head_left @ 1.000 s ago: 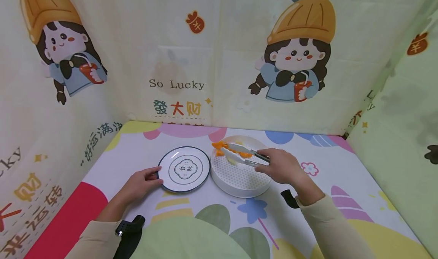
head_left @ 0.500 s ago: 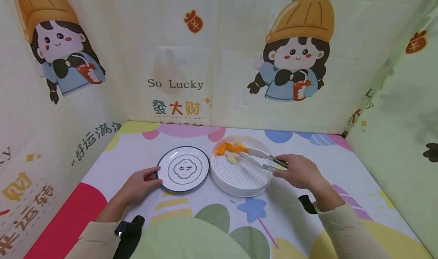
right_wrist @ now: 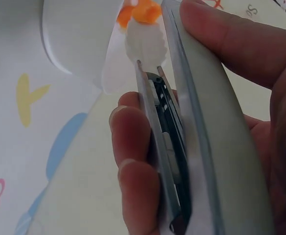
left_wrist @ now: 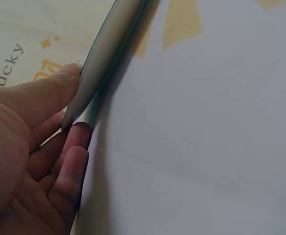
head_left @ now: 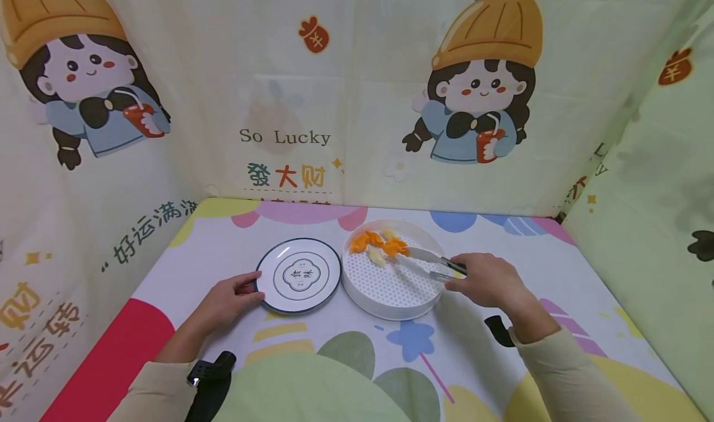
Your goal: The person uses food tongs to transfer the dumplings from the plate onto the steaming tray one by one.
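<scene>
My left hand (head_left: pixel 227 304) pinches the left rim of a round white plate (head_left: pixel 279 267) with a dark blue edge and printed characters. In the left wrist view, the thumb lies on the plate's upper face and fingers reach underneath. My right hand (head_left: pixel 486 279) holds metal tongs (head_left: pixel 437 258) with white scalloped tips, its thumb on one arm and fingers curled round the other. The tong tips are inside a white round tray with a dotted floor (head_left: pixel 396 285), right at an orange piece (head_left: pixel 395 246). More orange pieces (head_left: pixel 359 243) and a pale yellow piece (head_left: pixel 377 257) lie beside it.
The plate and tray stand side by side, their rims close together. A patterned cloth (head_left: pixel 346 385) covers the table. Printed fabric walls (head_left: pixel 368 100) rise at the back and on both sides. A black strap with a buckle (head_left: pixel 209 372) hangs at the left wrist.
My right hand has drawn back to the right with the tongs, whose tips moved from the left orange pieces to the rightmost one. My left hand and the plate stayed put.
</scene>
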`<state>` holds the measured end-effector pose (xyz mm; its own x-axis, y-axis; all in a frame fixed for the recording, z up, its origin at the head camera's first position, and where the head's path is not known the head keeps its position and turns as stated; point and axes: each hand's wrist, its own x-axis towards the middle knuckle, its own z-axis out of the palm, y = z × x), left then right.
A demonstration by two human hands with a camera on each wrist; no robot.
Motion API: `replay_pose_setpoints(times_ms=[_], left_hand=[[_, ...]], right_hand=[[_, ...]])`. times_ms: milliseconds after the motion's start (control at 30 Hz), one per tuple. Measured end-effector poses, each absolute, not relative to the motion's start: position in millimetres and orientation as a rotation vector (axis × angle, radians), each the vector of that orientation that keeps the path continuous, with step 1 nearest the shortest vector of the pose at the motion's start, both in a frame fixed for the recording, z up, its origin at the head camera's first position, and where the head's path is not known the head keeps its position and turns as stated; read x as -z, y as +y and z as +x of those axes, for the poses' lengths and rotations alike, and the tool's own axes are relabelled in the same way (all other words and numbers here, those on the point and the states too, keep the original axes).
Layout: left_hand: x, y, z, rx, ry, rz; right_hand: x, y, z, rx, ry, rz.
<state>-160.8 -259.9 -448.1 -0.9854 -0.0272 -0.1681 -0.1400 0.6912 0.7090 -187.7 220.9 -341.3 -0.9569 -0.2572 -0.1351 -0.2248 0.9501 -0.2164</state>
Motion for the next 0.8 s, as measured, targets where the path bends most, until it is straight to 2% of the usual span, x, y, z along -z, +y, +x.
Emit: replay_pose_setpoints(times_ms=[800], left_hand=[[446.0,-259.6,-160.0,-1.164,2.752,-0.139]], right_hand=[[341.6,218.2,-183.0,0.270,2.951,-0.323]])
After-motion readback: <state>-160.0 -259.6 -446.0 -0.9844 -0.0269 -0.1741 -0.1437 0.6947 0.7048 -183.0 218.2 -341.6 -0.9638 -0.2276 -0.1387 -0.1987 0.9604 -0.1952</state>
